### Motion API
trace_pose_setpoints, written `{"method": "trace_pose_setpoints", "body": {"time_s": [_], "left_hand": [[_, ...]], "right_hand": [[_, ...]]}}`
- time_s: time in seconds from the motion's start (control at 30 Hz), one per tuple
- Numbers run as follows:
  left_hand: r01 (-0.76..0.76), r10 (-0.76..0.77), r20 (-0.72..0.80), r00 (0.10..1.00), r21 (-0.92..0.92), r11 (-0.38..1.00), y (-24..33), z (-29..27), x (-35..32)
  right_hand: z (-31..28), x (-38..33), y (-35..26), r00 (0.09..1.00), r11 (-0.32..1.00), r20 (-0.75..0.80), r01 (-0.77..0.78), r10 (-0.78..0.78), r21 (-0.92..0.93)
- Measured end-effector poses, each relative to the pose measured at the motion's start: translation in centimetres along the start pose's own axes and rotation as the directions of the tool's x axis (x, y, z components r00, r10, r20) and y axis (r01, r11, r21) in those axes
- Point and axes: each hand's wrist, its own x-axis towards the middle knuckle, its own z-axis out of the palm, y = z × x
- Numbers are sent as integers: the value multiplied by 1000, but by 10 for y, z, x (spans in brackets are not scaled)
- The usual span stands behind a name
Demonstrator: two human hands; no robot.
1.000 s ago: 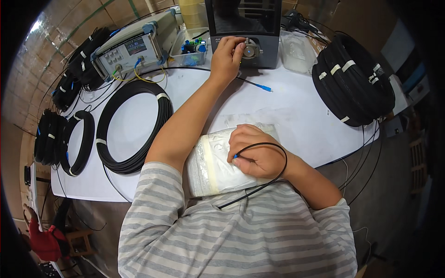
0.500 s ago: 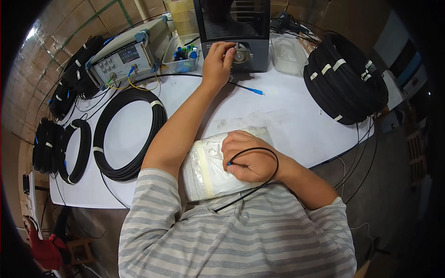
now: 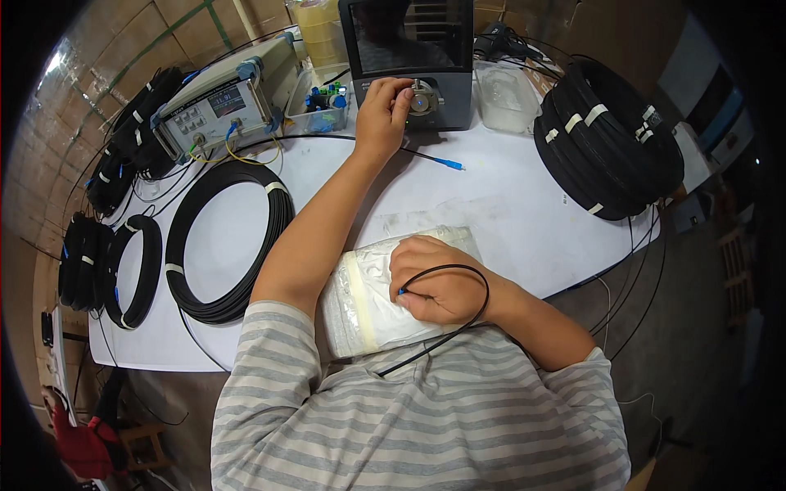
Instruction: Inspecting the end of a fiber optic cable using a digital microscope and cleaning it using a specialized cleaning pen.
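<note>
**Two hands, one cable: left at the dial, right on the plug**

The left hand (image 3: 383,110) is stretched to the far edge of the white table (image 3: 524,221), where its fingers curl narrowly around the round metal port (image 3: 421,102) on the front of the dark screen unit (image 3: 413,57). The thumb and forefinger sit at the left side of that port, touching it.

The right hand (image 3: 438,282) rests near the table's near edge, on top of a clear plastic bag (image 3: 368,307). Its fingers are closed tight on the thin black cable (image 3: 479,307), pinching it just behind a small blue connector (image 3: 401,291) that peeks out at the left of the fingertips. From the fingers the cable loops up over the back of the hand, round the wrist, and down across the striped shirt.

A second blue-tipped lead (image 3: 446,162) lies loose on the table between the two hands, touching neither. A large black cable coil (image 3: 229,241) lies flat toward the left part of the table, a thick stack of coils (image 3: 610,139) sits at the right edge, and a grey test instrument (image 3: 225,102) stands at the far left corner beside a small parts tray (image 3: 323,110).
</note>
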Motion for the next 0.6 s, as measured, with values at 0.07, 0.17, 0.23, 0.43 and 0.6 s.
{"method": "trace_pose_setpoints", "body": {"time_s": [0.07, 0.17, 0.23, 0.43, 0.6], "left_hand": [[29, -29, 9, 1000, 0, 1000, 0, 0, 0], [-11, 11, -9, 1000, -3, 1000, 0, 0, 0], [9, -9, 3, 1000, 1, 1000, 2, 0, -1], [10, -10, 5, 1000, -8, 1000, 1, -1, 0], [20, -20, 6, 1000, -3, 1000, 1, 0, 0]], "right_hand": [[-2, 1, 0, 998, 999, 54, 21, -23, 40], [0, 0, -1, 1000, 1000, 2, 8, -8, 30], [0, 0, -1, 1000, 1000, 8, 12, -12, 25], [0, 0, -2, 1000, 1000, 9, 5, -6, 29], [-1, 1, -2, 1000, 999, 5, 28, -29, 22]]}}
